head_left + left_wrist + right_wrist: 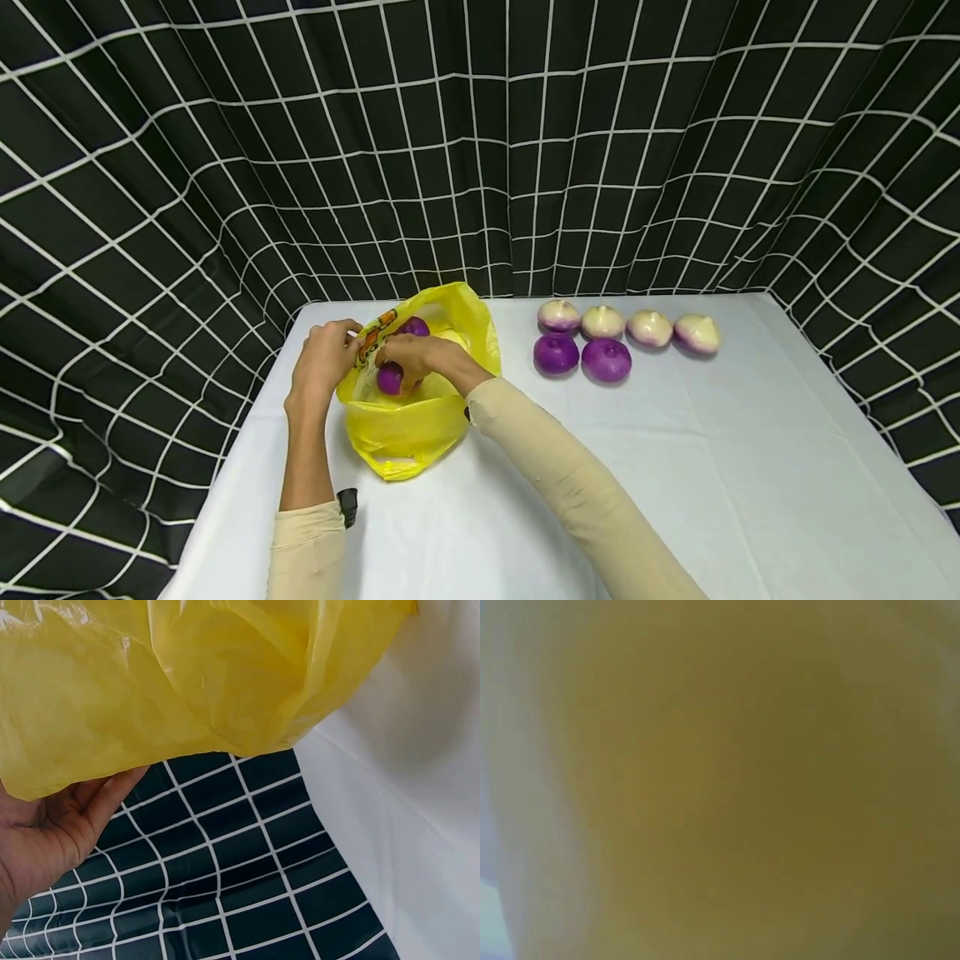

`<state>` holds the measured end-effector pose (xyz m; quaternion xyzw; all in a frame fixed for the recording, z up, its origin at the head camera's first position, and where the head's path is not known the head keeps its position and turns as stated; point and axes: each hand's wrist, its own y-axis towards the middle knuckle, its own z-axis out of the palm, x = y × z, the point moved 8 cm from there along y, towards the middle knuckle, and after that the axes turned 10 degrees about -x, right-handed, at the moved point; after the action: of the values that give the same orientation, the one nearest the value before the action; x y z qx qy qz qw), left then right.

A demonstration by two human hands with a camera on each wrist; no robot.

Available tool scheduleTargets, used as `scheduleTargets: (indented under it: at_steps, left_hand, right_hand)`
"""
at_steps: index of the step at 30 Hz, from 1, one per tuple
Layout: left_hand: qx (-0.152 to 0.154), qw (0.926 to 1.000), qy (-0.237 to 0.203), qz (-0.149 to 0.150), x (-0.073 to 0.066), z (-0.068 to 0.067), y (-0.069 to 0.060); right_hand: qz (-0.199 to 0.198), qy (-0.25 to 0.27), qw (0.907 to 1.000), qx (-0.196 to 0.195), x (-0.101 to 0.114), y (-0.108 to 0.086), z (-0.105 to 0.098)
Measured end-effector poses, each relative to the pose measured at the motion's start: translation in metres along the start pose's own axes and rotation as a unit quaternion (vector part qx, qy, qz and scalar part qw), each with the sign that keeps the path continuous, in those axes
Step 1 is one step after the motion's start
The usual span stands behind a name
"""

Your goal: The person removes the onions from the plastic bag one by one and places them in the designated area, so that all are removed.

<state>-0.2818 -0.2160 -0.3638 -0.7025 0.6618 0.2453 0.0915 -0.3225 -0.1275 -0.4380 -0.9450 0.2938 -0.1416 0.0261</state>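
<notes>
A yellow plastic bag [408,429] stands with its mouth spread on the left part of the table. My left hand [324,354] grips its left rim; in the left wrist view that hand [56,836] is partly covered by the yellow film. Reaching inside the bag, my right hand [412,357] curls its fingers over a purple onion [390,379]. Another purple onion [415,327] lies behind it in the bag. Blurred yellow plastic [727,780] fills the right wrist view and hides the right fingers there.
Right of the bag, two purple onions [556,354] sit in front of a row of several white-and-purple turnips [602,322]. A white cloth covers the table [675,467]. Black curtains with a white grid [585,167] stand behind and at both sides.
</notes>
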Motion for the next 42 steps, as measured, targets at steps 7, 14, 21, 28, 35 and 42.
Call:
scheduleTargets:
  at_steps: [7, 14, 21, 28, 35, 42]
  left_hand:
    - [-0.005, 1.0000, 0.002, 0.000, 0.002, 0.000, -0.001]
    - [-0.010, 0.9999, 0.002, -0.005, 0.005, -0.002, -0.001]
    - [-0.012, 0.9998, 0.002, -0.014, 0.007, -0.003, -0.003]
    - [-0.009, 0.9999, 0.000, -0.009, 0.005, -0.002, -0.003]
    - [-0.005, 0.9999, 0.000, -0.015, 0.006, -0.004, -0.003]
    - [-0.007, 0.9999, 0.003, -0.013, 0.006, -0.004, -0.002]
  right_hand:
    - [0.002, 0.013, 0.9991, -0.041, -0.001, -0.021, -0.023]
    - [0.027, 0.071, 0.9879, -0.135, -0.025, -0.091, -0.063]
    - [0.106, 0.087, 0.9626, -0.234, -0.074, -0.185, -0.083]
    - [0.220, 0.104, 0.9343, -0.261, -0.131, -0.282, -0.077]
    - [0.309, 0.115, 0.9084, -0.257, -0.176, -0.353, -0.062]
    - [0.349, 0.106, 0.8995, -0.240, -0.205, -0.372, -0.033]
